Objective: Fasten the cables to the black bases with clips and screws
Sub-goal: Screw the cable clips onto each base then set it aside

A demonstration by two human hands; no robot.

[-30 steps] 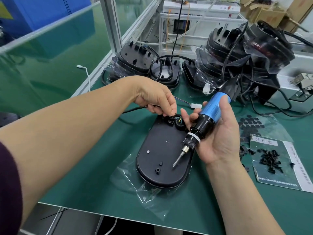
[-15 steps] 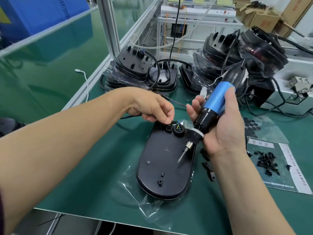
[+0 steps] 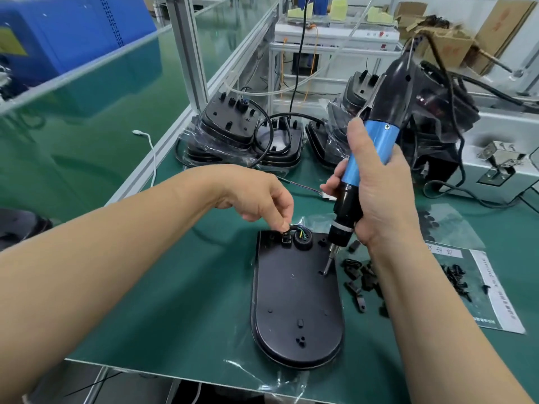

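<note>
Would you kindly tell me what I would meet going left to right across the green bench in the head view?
White cable → black base → loose black clips → printed sheet carrying black screws.

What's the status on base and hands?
Left hand pinches cable at top end of black base. Right hand grips screwdriver, bit tip at base. Loose clips right of base, not blocking.

place: factory assembly bench | green mat (image 3: 189, 287), aluminium frame (image 3: 189, 53), stacked bases (image 3: 230, 126)
</note>
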